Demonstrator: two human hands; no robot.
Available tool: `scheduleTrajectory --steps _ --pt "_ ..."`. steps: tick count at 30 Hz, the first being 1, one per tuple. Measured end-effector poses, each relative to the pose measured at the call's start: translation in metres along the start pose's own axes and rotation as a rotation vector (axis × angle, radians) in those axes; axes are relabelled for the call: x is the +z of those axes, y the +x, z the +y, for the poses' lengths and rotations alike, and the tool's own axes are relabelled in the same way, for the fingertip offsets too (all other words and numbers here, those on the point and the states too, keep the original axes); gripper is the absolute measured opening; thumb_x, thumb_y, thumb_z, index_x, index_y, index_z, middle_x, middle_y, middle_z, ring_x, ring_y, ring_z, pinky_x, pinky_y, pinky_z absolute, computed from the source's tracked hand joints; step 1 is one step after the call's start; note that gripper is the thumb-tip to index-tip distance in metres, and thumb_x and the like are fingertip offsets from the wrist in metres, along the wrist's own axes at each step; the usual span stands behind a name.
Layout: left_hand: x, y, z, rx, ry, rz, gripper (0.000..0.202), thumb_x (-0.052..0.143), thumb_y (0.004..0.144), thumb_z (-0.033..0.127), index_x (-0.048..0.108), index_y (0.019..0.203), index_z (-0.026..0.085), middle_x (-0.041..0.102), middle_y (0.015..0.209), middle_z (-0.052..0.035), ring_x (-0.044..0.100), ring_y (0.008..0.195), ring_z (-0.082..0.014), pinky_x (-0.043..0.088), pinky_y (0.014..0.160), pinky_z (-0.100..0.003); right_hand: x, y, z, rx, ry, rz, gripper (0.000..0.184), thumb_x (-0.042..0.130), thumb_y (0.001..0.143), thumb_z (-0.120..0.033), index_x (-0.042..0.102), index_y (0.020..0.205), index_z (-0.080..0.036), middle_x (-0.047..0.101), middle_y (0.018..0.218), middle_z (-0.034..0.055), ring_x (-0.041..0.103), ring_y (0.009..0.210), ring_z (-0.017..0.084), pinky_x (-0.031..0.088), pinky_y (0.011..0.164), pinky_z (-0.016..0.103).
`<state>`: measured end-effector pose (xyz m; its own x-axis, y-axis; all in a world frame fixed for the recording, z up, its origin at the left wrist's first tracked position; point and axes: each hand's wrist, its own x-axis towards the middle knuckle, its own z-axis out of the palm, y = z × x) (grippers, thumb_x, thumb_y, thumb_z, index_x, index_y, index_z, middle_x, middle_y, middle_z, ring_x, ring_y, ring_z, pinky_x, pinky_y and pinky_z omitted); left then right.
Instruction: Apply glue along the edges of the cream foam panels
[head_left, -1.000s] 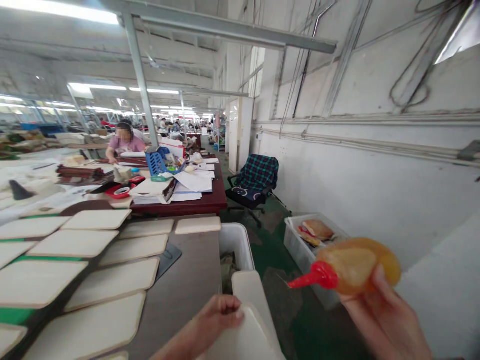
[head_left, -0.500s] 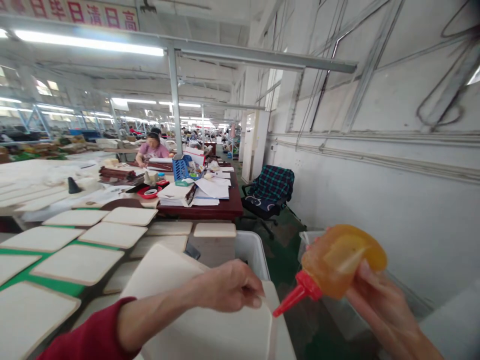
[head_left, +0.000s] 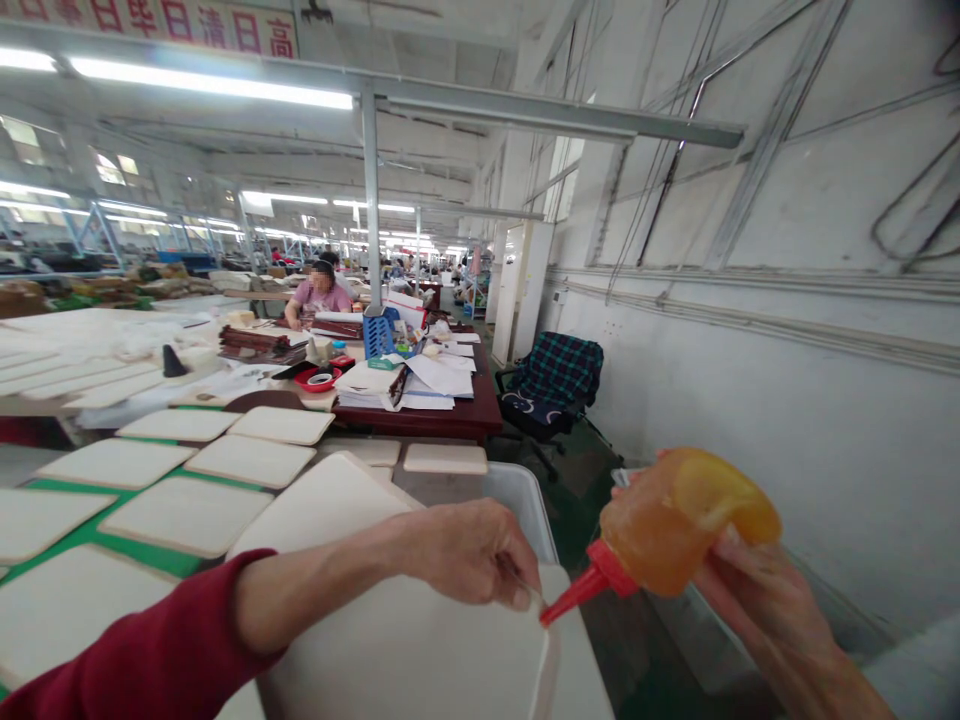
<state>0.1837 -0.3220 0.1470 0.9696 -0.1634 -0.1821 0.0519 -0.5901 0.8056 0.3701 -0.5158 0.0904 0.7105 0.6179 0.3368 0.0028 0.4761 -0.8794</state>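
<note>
My left hand (head_left: 461, 555), in a red sleeve, pinches the far right corner of a cream flat panel (head_left: 390, 640) that lies in front of me. My right hand (head_left: 757, 610) grips an amber squeeze bottle (head_left: 675, 525) with a red nozzle (head_left: 574, 595). The bottle tilts down to the left, and its nozzle tip sits at the panel's corner, right beside my left fingers.
Several cream panels (head_left: 187, 510) lie spread on the green-striped bench at left. A white bin (head_left: 525, 495) stands past the panel. Behind are a dark red desk (head_left: 450, 415) with papers, a plaid chair (head_left: 555, 375) and a seated person (head_left: 319, 295). White wall at right.
My left hand has lifted a panel up and brought it in front of me. The bottle has tipped downward, and its nozzle has come to the panel's corner. The view has swung slightly right.
</note>
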Motion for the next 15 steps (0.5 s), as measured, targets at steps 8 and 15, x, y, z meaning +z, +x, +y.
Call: scheduleTrajectory --steps 8,15 --pt "-0.007 -0.009 -0.009 -0.044 -0.113 0.054 0.014 0.061 0.074 0.005 0.062 0.062 0.013 0.045 0.052 0.0072 0.037 0.052 -0.0052 0.028 0.049 -0.015 -0.006 -0.008 0.010 0.019 0.035 0.020 0.056 0.078 0.067 -0.038 0.060 0.119 -0.029 0.069 0.100 0.0108 0.062 0.100 0.033 0.054 0.085 0.048" --pt "-0.011 -0.003 -0.034 -0.001 -0.246 0.122 0.017 0.068 0.074 0.026 0.060 0.065 0.014 0.044 0.053 0.0068 0.034 0.051 -0.0058 0.025 0.048 -0.019 -0.019 -0.014 0.028 -0.070 0.116 0.204 0.064 0.078 0.064 -0.019 0.057 0.123 -0.033 0.070 0.103 0.0036 0.066 0.091 0.023 0.058 0.066 0.027"
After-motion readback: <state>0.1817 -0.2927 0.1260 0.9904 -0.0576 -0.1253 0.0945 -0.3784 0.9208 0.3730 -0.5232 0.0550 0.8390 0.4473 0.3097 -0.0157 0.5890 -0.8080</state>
